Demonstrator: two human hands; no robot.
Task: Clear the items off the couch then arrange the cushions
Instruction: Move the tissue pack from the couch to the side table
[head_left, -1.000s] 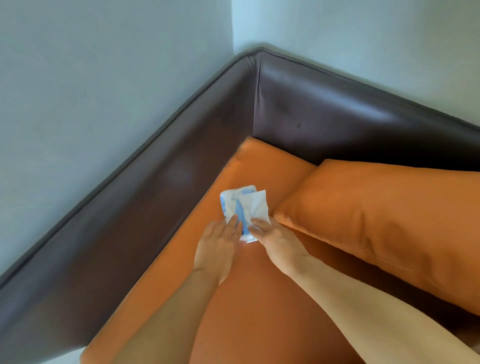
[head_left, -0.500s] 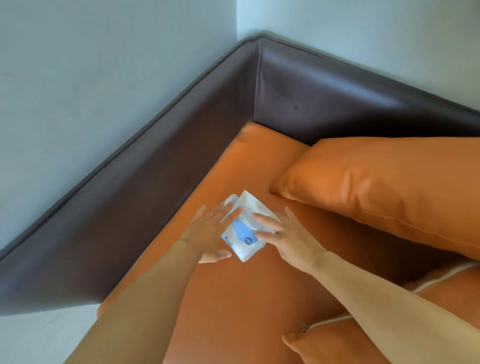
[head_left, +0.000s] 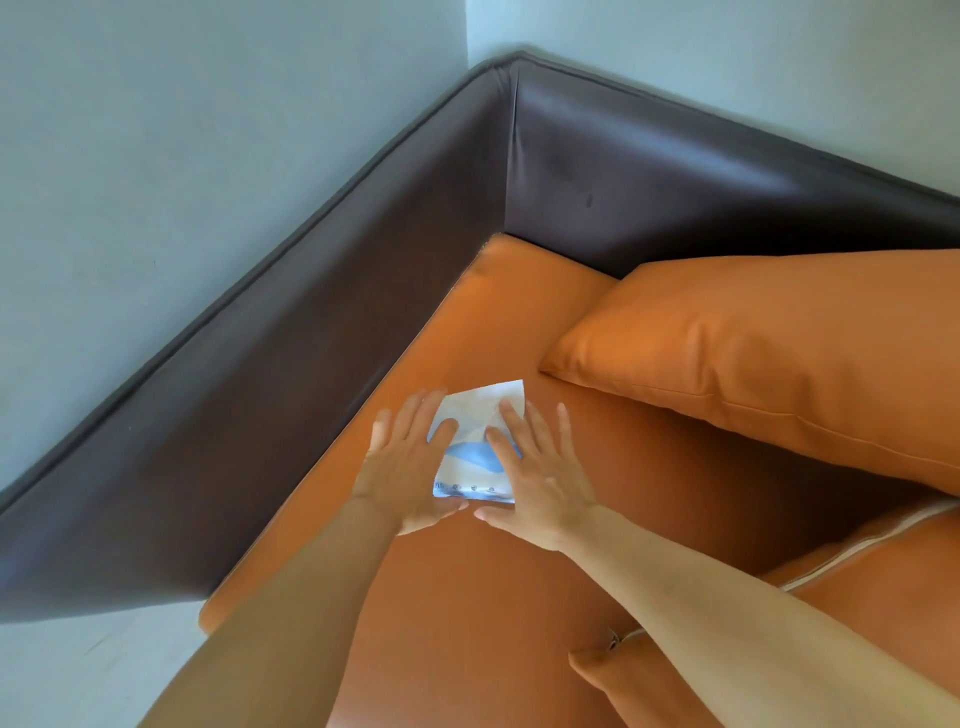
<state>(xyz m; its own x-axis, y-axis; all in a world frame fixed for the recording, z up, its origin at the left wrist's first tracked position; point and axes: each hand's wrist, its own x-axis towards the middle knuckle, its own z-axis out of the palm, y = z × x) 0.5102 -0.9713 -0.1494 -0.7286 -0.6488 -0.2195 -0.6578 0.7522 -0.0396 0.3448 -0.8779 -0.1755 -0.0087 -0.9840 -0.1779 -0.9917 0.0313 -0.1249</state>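
A: Couch corner. White-and-blue packet (head_left: 475, 447) lies flat on the seat (head_left: 467, 597), near its left edge, just short of the back corner. Big cushion (head_left: 769, 358) to the right, close but not touching it.

B: Hands?

A: Left hand (head_left: 408, 467) and right hand (head_left: 540, 478) both spread, fingers straight, laid on the packet's two sides — gripping nothing. Thumbs sit at its near edge.

B: Best way to lift it?

A: My guess: slide fingertips under one long edge, or pinch the near edge with thumb and fingers. The pack looks soft and thin; squeezing from both sides would likely buckle it. The seat looks smooth, so it may skate toward the backrest (head_left: 675, 182) if pushed.

B: Any label?

A: Blue swoosh across the middle, a row of small blue marks along the near edge — too small to read. No brand legible.

B: Other cushions?

A: Two (head_left: 649, 691) at lower right, one with white piping, not yet arranged.
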